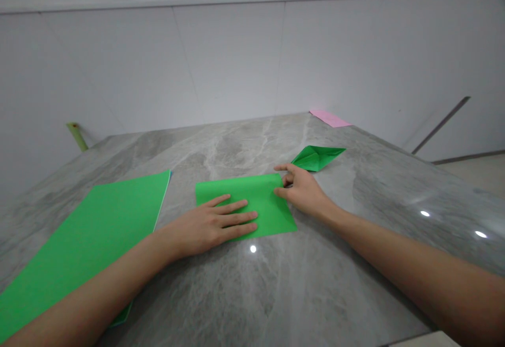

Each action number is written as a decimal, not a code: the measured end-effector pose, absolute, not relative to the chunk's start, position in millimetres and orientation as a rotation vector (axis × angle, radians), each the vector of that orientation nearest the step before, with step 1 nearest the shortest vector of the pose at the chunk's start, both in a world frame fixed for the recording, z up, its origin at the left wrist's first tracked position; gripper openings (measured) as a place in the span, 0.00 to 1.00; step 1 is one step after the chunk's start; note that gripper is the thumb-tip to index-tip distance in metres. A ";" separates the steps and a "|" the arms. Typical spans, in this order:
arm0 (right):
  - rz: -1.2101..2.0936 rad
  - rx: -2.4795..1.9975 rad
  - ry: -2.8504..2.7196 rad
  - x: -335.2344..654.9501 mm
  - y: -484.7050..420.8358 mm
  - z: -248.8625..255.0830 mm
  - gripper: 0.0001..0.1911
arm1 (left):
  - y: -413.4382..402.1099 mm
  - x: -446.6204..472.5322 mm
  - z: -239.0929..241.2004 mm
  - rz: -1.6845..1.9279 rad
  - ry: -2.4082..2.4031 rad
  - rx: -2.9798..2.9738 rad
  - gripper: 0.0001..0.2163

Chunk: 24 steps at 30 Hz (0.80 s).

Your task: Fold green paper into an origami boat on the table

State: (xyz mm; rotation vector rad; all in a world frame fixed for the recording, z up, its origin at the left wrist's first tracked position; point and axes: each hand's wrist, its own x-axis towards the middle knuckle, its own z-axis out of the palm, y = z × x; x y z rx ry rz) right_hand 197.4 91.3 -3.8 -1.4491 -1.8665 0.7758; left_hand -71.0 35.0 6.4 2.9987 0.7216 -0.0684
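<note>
A sheet of bright green paper (272,207) lies in the middle of the table, its far edge curled or folded over toward me. Flat on its left and near part rests my left hand (215,223), fingers spread. My right hand (302,186) is at the sheet's far right corner, the thumb on top of the paper and the curled fingers at its edge, with the index finger stretched out beyond it. Just past that hand sits a darker green folded paper shape (319,157) with pointed ends.
A large stack of green paper sheets (106,220) lies on the left, partly under my left forearm. At the far right corner of the grey marbled table (236,147) is a pink paper (329,118). A white wall (236,57) stands behind the table.
</note>
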 end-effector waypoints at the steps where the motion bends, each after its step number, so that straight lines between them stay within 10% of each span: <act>1: 0.777 -1.452 -1.865 197.4 91.4 -3.9 0.29 | 34.9 -71.6 6.4 -0.064 0.715 3.000 0.28; 24: 0.782 -1.436 -1.875 198.5 93.0 -5.0 0.29 | 40.4 -77.7 1.6 -0.039 0.593 3.005 0.24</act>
